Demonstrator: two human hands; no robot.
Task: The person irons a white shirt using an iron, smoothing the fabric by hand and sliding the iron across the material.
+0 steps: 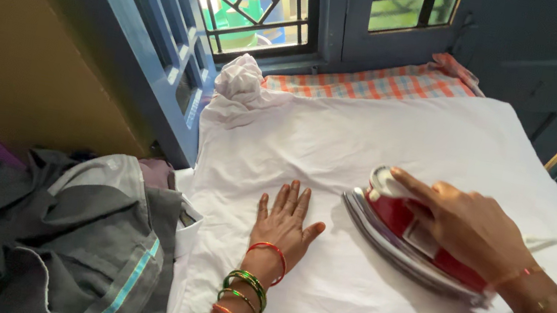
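Right hand [465, 223] grasps the red-and-chrome electric iron [406, 233], hiding its handle, mid-worktop on the white cotton cloth [346, 294]; left hand [285, 221] lies flat, released, beside it; worktop surface itself covered.

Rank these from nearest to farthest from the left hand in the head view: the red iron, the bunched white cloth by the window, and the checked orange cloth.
From the left hand, flat on the white sheet:
1. Red iron, just to its right, under the right hand.
2. Bunched white cloth, ahead by the window.
3. Checked orange cloth, farther ahead and right, at the far edge.
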